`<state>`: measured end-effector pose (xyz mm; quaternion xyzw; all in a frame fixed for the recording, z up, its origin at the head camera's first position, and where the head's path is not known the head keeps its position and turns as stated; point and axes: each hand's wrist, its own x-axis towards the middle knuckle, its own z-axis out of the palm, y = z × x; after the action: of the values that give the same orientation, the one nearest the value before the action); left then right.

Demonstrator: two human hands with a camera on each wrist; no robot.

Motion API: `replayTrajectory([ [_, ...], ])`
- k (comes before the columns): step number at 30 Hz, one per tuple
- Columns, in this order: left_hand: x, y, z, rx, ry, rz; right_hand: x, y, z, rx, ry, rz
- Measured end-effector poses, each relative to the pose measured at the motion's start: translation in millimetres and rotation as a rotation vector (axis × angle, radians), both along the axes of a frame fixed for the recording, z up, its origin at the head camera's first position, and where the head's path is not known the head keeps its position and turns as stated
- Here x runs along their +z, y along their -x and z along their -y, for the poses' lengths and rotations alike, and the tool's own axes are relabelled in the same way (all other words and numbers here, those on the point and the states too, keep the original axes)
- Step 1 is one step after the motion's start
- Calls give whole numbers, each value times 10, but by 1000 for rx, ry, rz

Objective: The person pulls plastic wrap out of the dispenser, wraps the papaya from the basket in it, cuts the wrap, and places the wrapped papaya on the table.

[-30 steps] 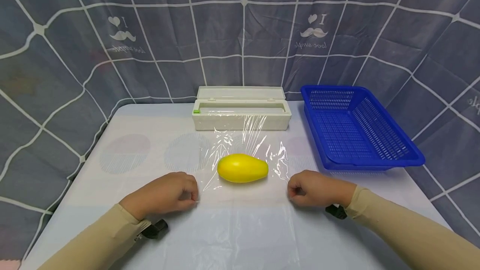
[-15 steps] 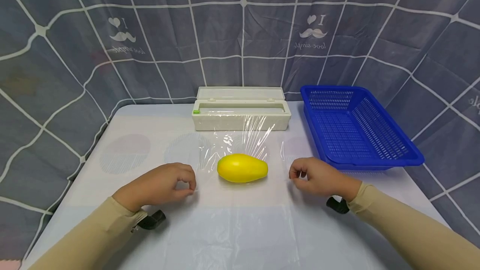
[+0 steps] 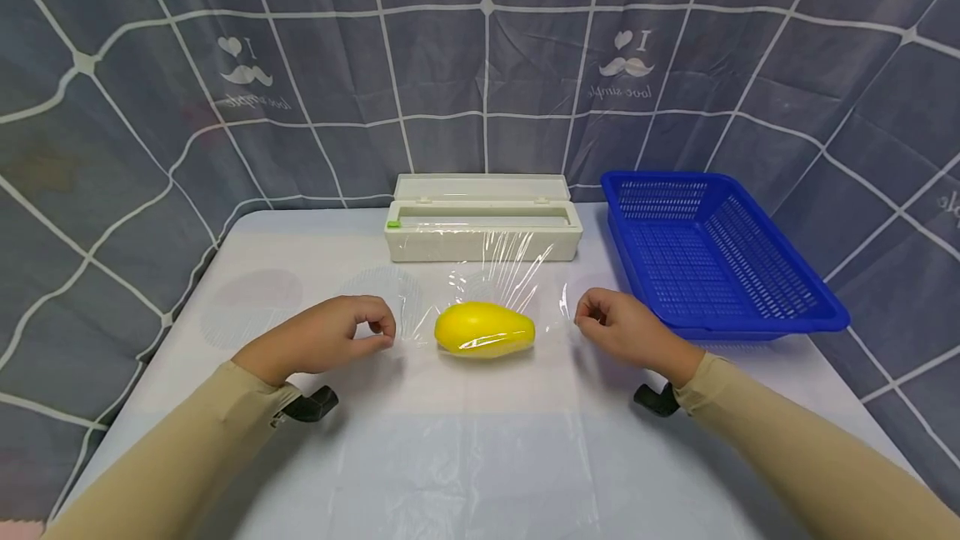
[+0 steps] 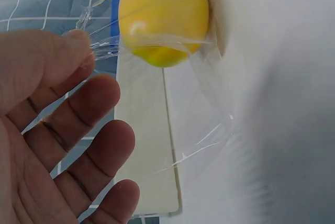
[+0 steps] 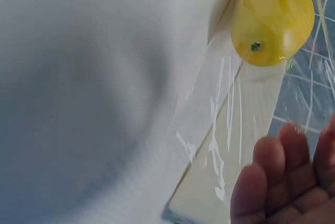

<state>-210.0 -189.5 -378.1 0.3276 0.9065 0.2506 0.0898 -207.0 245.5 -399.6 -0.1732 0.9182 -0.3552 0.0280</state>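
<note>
A yellow, papaya-like fruit (image 3: 484, 329) lies on its side mid-table, and clear cling film (image 3: 513, 286) stretches from the white dispenser box (image 3: 484, 245) over it. Left of the fruit, my left hand (image 3: 330, 335) pinches a corner of the film between thumb and forefinger; the gathered film (image 4: 106, 50) shows at those fingertips in the left wrist view, the other fingers loosely bent. To the fruit's right, my right hand (image 3: 630, 330) pinches the opposite corner, held above the table. In the right wrist view, film (image 5: 217, 145) hangs in creases beside the fingers, the thumb mostly outside the picture.
The dispenser's lid (image 3: 482, 187) stands raised at the back, and a green slider (image 3: 393, 224) sits at its left end. A blue plastic basket (image 3: 720, 252) stands at the right, close beside my right hand. A grey checked curtain (image 3: 442, 48) encloses the white-covered table (image 3: 517, 473).
Both hands have risen off the table and moved away from me toward the box, carrying the film's front edge up. A film highlight now crosses the fruit's front.
</note>
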Motion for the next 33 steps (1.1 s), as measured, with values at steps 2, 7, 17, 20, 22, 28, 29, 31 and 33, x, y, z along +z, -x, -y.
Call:
replayTrajectory([
  [2, -20, 58, 4, 29, -22, 33, -5, 39, 32, -45, -11, 13],
  [7, -74, 192, 5, 71, -71, 73, -45, 136, 97, -144, -48, 19],
  [17, -200, 412, -7, 176, -77, 139, -128, 280, 162, -198, -73, 39],
  [20, -250, 470, -8, 187, -77, 155, -150, 310, 169, -205, -91, 66],
  [22, -280, 498, -13, 197, -74, 167, -159, 328, 170, -201, -107, 76],
  [28, -359, 558, -37, 197, -54, 165, -172, 371, 165, -180, -152, 72],
  [29, -370, 564, -41, 195, -54, 162, -173, 376, 164, -179, -161, 75],
  [31, -388, 574, -49, 197, -62, 160, -175, 383, 163, -177, -179, 84],
  [33, -409, 579, -59, 205, -71, 160, -171, 387, 165, -175, -193, 98],
])
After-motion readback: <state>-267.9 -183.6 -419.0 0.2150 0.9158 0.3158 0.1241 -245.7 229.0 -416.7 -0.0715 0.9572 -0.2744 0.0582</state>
